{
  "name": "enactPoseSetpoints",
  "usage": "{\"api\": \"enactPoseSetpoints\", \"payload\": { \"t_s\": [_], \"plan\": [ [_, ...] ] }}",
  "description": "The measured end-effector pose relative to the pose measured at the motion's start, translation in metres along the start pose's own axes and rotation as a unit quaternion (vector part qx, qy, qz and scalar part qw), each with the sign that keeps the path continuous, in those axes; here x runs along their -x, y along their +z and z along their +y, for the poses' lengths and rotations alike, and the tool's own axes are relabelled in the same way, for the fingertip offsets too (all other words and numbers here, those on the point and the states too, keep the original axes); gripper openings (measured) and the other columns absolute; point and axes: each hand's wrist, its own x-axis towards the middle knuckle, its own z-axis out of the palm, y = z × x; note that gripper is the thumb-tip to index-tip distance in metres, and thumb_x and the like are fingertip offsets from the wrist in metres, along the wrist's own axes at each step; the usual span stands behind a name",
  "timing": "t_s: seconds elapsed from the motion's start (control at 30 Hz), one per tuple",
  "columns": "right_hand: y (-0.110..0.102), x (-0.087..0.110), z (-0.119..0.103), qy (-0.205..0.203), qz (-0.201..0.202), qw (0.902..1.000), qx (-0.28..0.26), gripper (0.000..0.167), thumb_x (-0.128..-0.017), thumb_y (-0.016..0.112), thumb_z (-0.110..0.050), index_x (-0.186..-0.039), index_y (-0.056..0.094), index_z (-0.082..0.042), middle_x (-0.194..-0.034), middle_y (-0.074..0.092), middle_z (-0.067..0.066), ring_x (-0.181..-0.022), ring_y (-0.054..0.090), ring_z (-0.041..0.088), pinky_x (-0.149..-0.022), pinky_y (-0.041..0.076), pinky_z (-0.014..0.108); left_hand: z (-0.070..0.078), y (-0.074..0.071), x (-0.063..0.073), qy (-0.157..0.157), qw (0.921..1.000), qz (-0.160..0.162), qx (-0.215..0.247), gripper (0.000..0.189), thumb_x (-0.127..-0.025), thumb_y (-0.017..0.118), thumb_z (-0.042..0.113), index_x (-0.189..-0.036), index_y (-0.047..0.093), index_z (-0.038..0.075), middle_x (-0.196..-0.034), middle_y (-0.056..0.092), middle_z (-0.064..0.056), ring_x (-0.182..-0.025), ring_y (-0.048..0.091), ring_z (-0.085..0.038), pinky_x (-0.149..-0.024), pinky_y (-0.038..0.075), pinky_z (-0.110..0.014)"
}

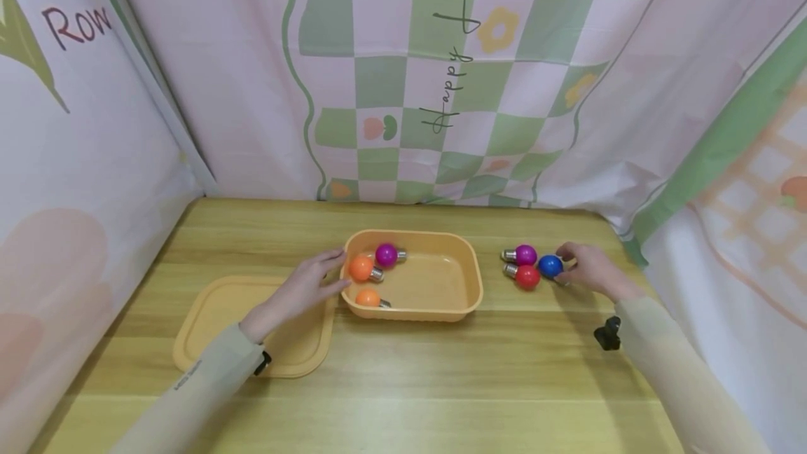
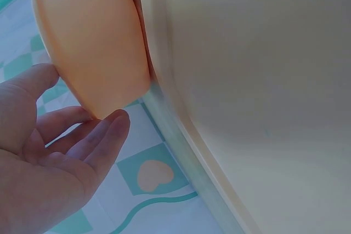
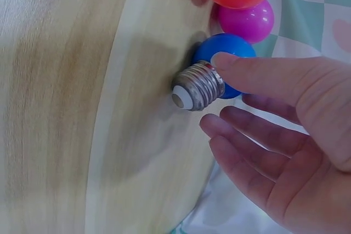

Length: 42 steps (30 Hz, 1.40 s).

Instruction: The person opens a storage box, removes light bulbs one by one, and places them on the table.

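A peach plastic box (image 1: 469, 286) lies in the middle of the table. My left hand (image 1: 301, 293) touches its left rim with thumb and fingers spread apart; the left wrist view shows the same hand (image 2: 60, 152) against the box wall (image 2: 101, 42). Inside the box are two orange light bulbs (image 1: 362, 268) and a purple light bulb (image 1: 386, 255). To the right, my right hand (image 1: 591, 270) pinches a blue light bulb (image 1: 550, 266) between thumb and index finger. Its metal screw base (image 3: 200, 85) faces the right wrist camera. The other fingers are loosely bent.
A red light bulb (image 1: 527, 277) and another purple light bulb (image 1: 525, 255) lie just left of the blue one. The flat peach lid (image 1: 302, 363) rests on the wooden table (image 1: 403, 384), partly under my left arm. Printed curtains (image 1: 454, 90) enclose the table's back and sides.
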Motion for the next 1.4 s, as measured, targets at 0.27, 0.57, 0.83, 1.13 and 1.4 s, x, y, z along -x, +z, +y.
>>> {"api": "enactPoseSetpoints", "payload": {
  "t_s": [0.27,0.57,0.83,1.13,1.4],
  "plan": [
    [-0.004,0.004,-0.003,-0.010,0.010,0.9997,0.017,0.053,-0.078,0.079,-0.014,-0.118,0.058,0.015,-0.112,0.063,0.038,-0.096,0.065,0.050,-0.085,0.057,0.061,0.001,-0.001,0.000,-0.003,1.0000,-0.005,0.005,0.059,-0.095,0.067,0.023,-0.140,0.046,-0.008,-0.151,0.042,-0.029,-0.139,0.043,-0.046,-0.118,0.036,-0.057],
    [-0.017,0.012,-0.021,-0.035,0.016,0.9989,0.028,0.051,-0.079,0.075,-0.007,-0.121,0.055,0.015,-0.116,0.061,0.039,-0.093,0.067,0.048,-0.077,0.062,0.053,0.003,-0.002,0.002,-0.008,0.9999,-0.008,0.007,0.060,-0.095,0.066,0.024,-0.141,0.045,-0.008,-0.152,0.041,-0.028,-0.141,0.041,-0.046,-0.118,0.035,-0.057],
    [-0.022,0.012,-0.053,-0.061,0.028,0.9955,0.066,0.049,-0.080,0.077,-0.009,-0.121,0.058,0.011,-0.117,0.064,0.034,-0.091,0.070,0.041,-0.077,0.062,0.051,0.002,-0.001,0.002,-0.006,0.9999,-0.007,0.005,0.059,-0.095,0.066,0.023,-0.141,0.045,-0.008,-0.152,0.041,-0.028,-0.140,0.042,-0.045,-0.118,0.035,-0.058],
    [-0.020,0.008,-0.088,-0.109,0.049,0.9903,0.070,0.045,-0.082,0.077,-0.008,-0.121,0.059,0.007,-0.119,0.066,0.030,-0.094,0.070,0.038,-0.083,0.061,0.052,0.000,0.001,0.002,-0.002,1.0000,-0.001,0.002,0.059,-0.095,0.066,0.024,-0.141,0.046,-0.008,-0.151,0.042,-0.028,-0.139,0.043,-0.045,-0.117,0.037,-0.058],
    [-0.016,0.001,-0.111,-0.142,0.058,0.9863,0.060,0.043,-0.084,0.076,-0.008,-0.122,0.060,0.004,-0.117,0.068,0.027,-0.095,0.070,0.037,-0.084,0.062,0.050,0.000,0.000,0.001,-0.004,0.9999,-0.008,0.006,0.060,-0.095,0.066,0.024,-0.141,0.045,-0.007,-0.152,0.041,-0.027,-0.141,0.042,-0.045,-0.118,0.035,-0.057]
  ]
}}
